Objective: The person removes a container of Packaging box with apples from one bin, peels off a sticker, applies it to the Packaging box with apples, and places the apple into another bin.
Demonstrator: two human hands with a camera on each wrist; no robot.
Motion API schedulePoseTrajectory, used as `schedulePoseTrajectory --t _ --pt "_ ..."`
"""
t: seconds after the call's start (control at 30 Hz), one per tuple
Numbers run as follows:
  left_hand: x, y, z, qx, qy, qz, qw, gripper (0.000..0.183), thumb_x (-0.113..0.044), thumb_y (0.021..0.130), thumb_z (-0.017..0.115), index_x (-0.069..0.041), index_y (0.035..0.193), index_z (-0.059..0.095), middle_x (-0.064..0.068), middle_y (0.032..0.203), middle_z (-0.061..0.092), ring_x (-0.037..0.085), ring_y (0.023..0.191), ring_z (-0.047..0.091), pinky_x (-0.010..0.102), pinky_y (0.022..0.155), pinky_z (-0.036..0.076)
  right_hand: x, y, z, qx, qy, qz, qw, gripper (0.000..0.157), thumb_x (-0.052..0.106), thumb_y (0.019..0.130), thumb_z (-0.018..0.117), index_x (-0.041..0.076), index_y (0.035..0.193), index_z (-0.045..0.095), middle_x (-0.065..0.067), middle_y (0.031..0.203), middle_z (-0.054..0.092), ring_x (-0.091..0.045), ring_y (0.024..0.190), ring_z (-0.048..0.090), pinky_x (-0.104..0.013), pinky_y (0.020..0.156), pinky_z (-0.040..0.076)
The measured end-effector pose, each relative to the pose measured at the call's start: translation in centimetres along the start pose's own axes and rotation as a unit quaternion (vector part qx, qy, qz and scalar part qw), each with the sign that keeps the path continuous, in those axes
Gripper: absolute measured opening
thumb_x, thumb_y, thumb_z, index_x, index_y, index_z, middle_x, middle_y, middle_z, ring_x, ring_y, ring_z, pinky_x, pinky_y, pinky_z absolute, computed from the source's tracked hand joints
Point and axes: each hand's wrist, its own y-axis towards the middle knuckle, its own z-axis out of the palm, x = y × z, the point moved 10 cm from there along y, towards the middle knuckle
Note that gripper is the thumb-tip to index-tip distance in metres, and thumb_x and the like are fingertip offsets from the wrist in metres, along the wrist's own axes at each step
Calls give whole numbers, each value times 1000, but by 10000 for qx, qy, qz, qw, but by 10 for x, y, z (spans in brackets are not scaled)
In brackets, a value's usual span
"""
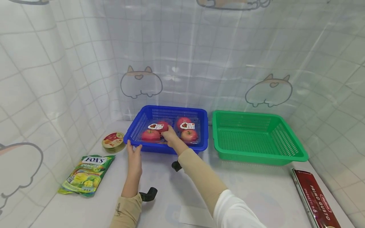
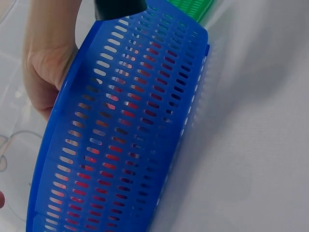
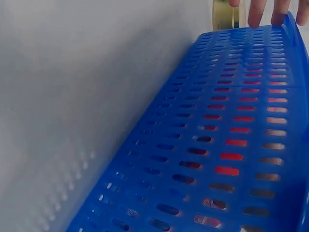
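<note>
Two clear plastic packs of red apples, the left pack (image 1: 151, 135) and the right pack (image 1: 189, 136), lie side by side in a blue basket (image 1: 171, 148). My right hand (image 1: 171, 136) reaches over the front rim, down to the inner edge of the left pack. Its fingertips are hidden, also in the left wrist view, where the basket wall (image 2: 111, 130) covers them. My left hand (image 1: 134, 158) is at the basket's front left corner, fingers spread and holding nothing. In the right wrist view its fingers (image 3: 257, 12) are by the rim; contact is unclear.
A green basket (image 1: 259, 155) stands on the right, with a red spaghetti box (image 1: 316, 196) in front of it. On the left are a round gold tin (image 1: 113, 142) and a green FOX'S candy bag (image 1: 86, 175). A patterned curtain (image 1: 182, 63) hangs behind the baskets.
</note>
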Motion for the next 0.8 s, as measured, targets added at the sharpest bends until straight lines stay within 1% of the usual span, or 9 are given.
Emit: schedulePoseTrajectory --t 0.07,0.13,0.2,0.33,0.43,0.5,0.63,0.73,0.8 --pt "0 0 0 -4 14 1 10000 70 -19 97 37 -18 148 -11 11 154 -8 23 141 -4 41 113 11 -38 56 0 34 213 3 9998 75 1 87 56 28 147 21 -14 133 42 -30 90 59 -46 59 53" --pt "-1 -1 0 1 18 10 10000 70 -19 97 37 -17 148 -10 12 154 -8 24 141 -4 41 113 11 -44 64 0 -15 239 25 9997 76 1 87 57 31 147 21 -12 131 45 -29 91 60 -45 61 54" --pt "0 0 1 19 30 15 10000 70 -19 97 37 -18 148 -11 11 154 -8 23 141 -4 41 113 11 -37 55 0 -56 73 -101 9999 75 -2 87 55 26 148 20 -14 129 46 -27 89 60 -42 62 53" --pt "0 -1 1 67 55 -27 10000 70 -21 97 37 -20 148 -11 10 154 -9 23 141 -4 41 113 11 -8 7 0 -114 -276 -53 9995 70 -5 88 49 16 148 19 -17 125 49 -26 86 59 -40 70 51" --pt "1 -1 1 101 83 -40 9999 70 -22 97 37 -20 148 -12 9 155 -10 22 141 -4 40 113 12 -17 13 0 6 -376 98 9992 76 -1 86 54 18 149 16 -14 139 39 -27 107 53 -43 84 47" --pt "2 -1 1 105 111 -34 9999 70 -22 97 37 -20 148 -12 9 154 -10 22 141 -5 41 113 12 -38 42 -1 92 -359 178 9992 84 3 83 61 23 149 13 -10 148 27 -28 124 41 -46 93 41" --pt "2 -1 -1 87 156 -30 9998 70 -23 97 37 -20 148 -12 10 154 -10 25 141 -3 43 113 13 -115 161 -3 149 -192 238 9994 100 10 70 75 37 147 16 3 148 28 -26 132 31 -50 95 39" --pt "2 0 -1 71 120 -22 9999 71 -22 97 37 -20 148 -12 12 154 -8 26 141 -1 43 112 14 -82 114 -3 56 -302 181 9994 92 2 74 67 25 148 19 -2 148 30 -25 129 34 -46 94 40" --pt "1 -1 -2 78 92 -10 9999 71 -22 97 37 -20 148 -13 12 154 -8 27 141 0 43 112 13 -50 67 -5 -68 -607 29 9981 83 -1 75 61 13 147 23 -6 148 30 -22 126 35 -39 91 41"
